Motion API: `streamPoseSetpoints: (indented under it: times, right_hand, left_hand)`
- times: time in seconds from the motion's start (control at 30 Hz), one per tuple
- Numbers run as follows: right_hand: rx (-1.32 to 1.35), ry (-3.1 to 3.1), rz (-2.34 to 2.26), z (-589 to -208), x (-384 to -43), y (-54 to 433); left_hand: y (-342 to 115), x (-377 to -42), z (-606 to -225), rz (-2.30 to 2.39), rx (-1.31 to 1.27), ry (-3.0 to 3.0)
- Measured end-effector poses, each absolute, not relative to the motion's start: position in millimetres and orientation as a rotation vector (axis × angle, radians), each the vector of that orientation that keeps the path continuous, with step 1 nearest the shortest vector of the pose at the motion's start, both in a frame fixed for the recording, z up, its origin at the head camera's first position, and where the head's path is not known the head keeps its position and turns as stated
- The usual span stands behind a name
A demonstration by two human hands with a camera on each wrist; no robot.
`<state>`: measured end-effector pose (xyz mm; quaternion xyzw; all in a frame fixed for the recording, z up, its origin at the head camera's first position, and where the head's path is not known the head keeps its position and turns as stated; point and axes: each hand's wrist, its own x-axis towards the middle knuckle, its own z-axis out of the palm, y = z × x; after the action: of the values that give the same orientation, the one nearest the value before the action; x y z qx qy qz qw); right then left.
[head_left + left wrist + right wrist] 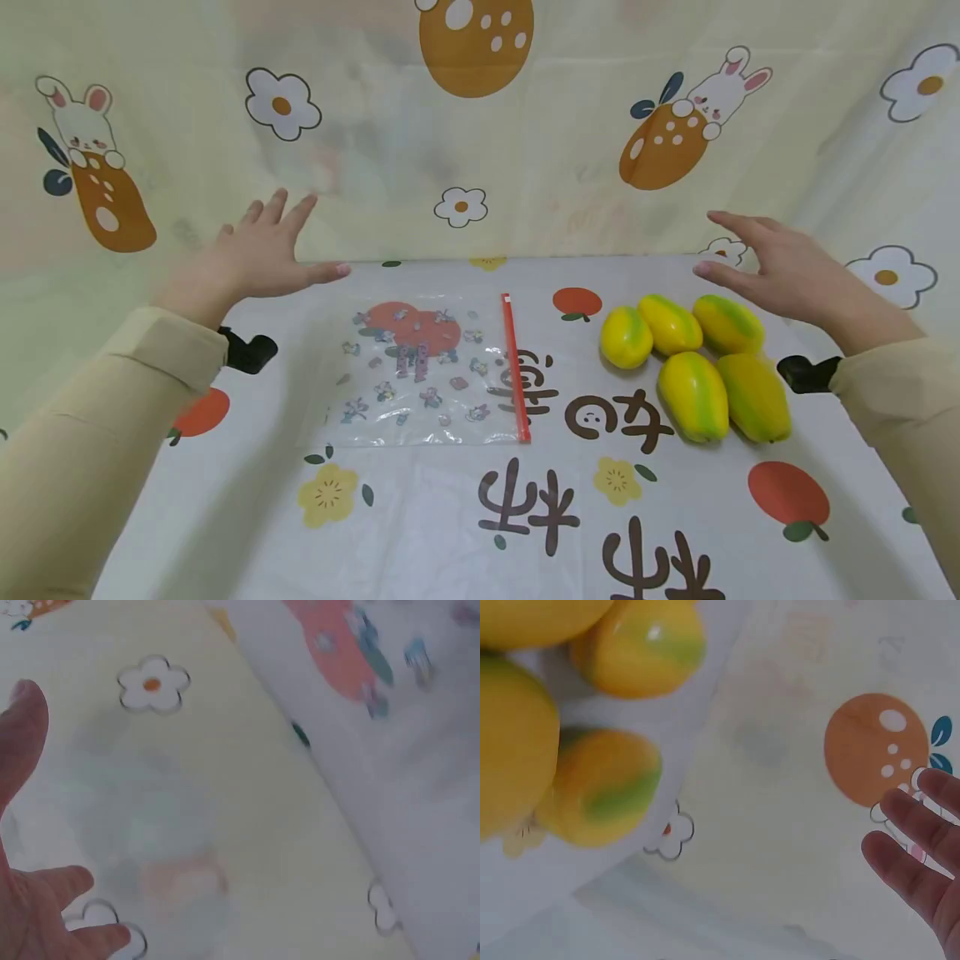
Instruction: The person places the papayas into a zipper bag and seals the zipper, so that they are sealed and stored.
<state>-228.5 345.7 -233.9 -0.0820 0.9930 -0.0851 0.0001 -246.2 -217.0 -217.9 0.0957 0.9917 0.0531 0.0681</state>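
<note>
My left hand is held up with fingers spread, beyond the far left corner of a clear zip bag. The bag lies flat on the table, printed with small figures, its red slider strip along the right side. On the right, my right hand hovers with fingers extended, holding nothing, above the back of a group of yellow-green mangoes. Several of these mangoes sit close together on the cloth. In the right wrist view, the fingers are apart from the mangoes.
A white tablecloth printed with fruit, flowers and dark characters covers the table. Behind it hangs a pale curtain with rabbit and flower prints, meeting the table's far edge. Dark wrist-camera mounts stick out by both cuffs.
</note>
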Motion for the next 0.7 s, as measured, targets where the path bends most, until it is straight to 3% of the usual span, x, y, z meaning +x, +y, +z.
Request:
streamPoseSetpoints:
  times: [0.7]
  right_hand:
    - [-0.429,2.995,-0.916,-276.5,-199.2,237.4]
  left_hand:
    - [-45.4,-222.0,-319.0,0.445,0.557,2.848]
